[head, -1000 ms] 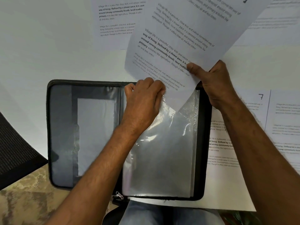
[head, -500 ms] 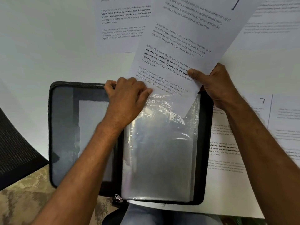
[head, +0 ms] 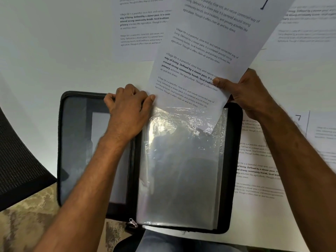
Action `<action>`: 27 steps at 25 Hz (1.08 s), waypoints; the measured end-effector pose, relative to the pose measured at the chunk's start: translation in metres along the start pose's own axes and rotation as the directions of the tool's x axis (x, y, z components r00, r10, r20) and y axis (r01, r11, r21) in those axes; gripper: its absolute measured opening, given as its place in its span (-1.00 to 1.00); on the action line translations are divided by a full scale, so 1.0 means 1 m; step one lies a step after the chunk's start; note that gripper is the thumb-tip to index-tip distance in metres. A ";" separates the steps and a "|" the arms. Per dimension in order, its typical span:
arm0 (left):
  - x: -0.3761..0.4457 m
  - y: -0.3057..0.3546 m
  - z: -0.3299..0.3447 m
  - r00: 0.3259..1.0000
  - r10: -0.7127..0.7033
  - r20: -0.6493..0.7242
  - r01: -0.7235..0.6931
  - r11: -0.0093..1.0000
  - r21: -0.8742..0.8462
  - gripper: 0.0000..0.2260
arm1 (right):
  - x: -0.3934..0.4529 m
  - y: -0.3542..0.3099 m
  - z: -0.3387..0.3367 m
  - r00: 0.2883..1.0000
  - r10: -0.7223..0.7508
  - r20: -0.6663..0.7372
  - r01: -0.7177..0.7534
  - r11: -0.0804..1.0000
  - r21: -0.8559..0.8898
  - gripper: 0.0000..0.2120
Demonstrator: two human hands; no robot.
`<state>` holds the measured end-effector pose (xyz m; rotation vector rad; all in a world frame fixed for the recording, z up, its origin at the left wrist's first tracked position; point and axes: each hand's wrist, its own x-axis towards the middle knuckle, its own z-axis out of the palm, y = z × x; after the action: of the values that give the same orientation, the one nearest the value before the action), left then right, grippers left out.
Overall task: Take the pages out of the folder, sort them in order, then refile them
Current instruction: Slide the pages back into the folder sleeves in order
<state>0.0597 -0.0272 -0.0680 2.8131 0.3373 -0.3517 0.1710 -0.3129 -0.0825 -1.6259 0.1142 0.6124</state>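
A white worktop (head: 45,57) fills the view, a black mesh chair (head: 16,160) at its left edge and patterned carpet below it. On the worktop lies a black zip folder (head: 76,142), open flat at the near edge, its zip pull (head: 133,223) hanging at the bottom of the spine. The folder's right half carries a stack of clear plastic sleeves (head: 181,170), crinkled and glaring near the top. Loose printed pages sit around it: one beyond the folder (head: 141,28), one far right at the top (head: 305,30), one marked 7 (head: 263,160) just right of the folder, another (head: 323,135) beside that.

Now the held page (head: 200,51), tilted, its lower corner dipping into the mouth of the top sleeve. The right hand (head: 245,93) pinches that page at its lower right edge, thumb on top, fingers curled beneath. The left hand (head: 129,106) rests knuckles-up at the sleeve's top left corner, fingers curled; thumb tip touches the page's edge. Whether it pinches the sleeve, I cannot tell.
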 end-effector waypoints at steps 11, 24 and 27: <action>0.016 -0.013 -0.001 0.987 -0.162 -0.004 0.155 0.951 -0.267 -0.78 | 0.003 -0.004 -0.001 0.995 0.021 0.094 -0.010 0.993 -0.118 -0.65; 0.035 -0.017 0.002 0.953 -0.230 0.196 0.299 0.813 -0.501 -0.78 | 0.008 -0.011 -0.003 0.950 0.127 0.284 -0.042 0.957 -0.289 -0.59; 0.031 -0.013 0.002 0.951 -0.240 0.195 0.309 0.730 -0.609 -0.77 | 0.007 -0.008 -0.003 0.924 0.196 0.329 -0.067 0.929 -0.363 -0.55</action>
<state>0.0853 -0.0097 -0.0814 2.0640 0.7092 -0.3592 0.1815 -0.3127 -0.0784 -1.8224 -0.1652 1.0768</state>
